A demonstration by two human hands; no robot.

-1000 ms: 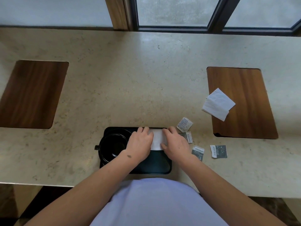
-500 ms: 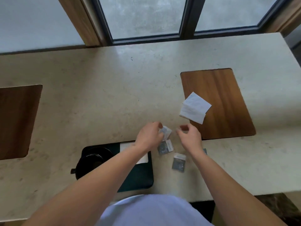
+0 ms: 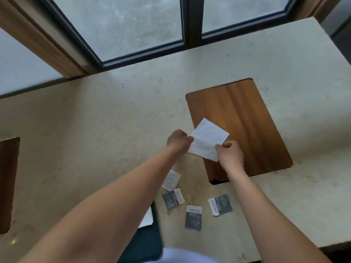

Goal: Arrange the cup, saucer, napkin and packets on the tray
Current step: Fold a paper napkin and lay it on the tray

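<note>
A white folded napkin lies at the left edge of a wooden board. My left hand pinches its left edge and my right hand pinches its near right corner. Several small packets lie on the counter nearer to me: a white one and three dark ones. Only a corner of the dark tray shows under my left forearm, with another white napkin on it. The cup and saucer are hidden.
The stone counter runs along a window at the back. A second wooden board sits at the far left edge. The counter's right end is near the frame's right side.
Both hands left the napkin on the tray, passed over the packets and reached forward to the second napkin on the right board, which they now pinch. My view turned right.
</note>
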